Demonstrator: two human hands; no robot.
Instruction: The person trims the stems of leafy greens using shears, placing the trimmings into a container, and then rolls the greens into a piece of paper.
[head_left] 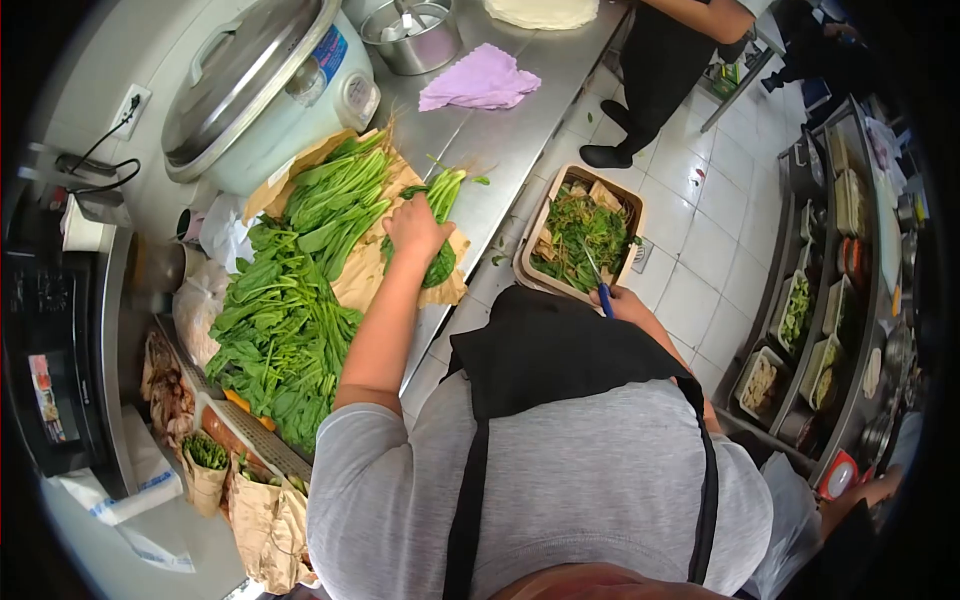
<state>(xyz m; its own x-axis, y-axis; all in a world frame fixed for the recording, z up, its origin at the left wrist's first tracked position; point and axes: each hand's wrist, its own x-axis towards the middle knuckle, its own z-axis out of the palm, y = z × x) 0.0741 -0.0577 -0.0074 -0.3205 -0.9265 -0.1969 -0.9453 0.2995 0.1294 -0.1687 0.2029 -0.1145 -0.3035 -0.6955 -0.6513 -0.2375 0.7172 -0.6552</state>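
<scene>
My left hand (418, 230) is closed over a small bunch of leafy greens (443, 193), which lies on brown paper (362, 272). Stems and thin roots stick out beyond the fingers, and dark leaves show beside the wrist. Left of that hand, a big heap of spinach-like greens (285, 315) covers much of the paper. In my right hand (628, 305) is a blue-handled knife (605, 298), its narrow blade pointing over a tan bin (527, 262) of green trimmings and paper scraps. Part of the right hand's grip is hidden by its own fingers.
On the steel counter (490, 120) are a lilac cloth (482, 80), a metal pot (418, 45) and a large lidded cooker (262, 95). A person in a black apron (655, 70) stands beyond the bin. Shelves with food trays (795, 310) are at the right.
</scene>
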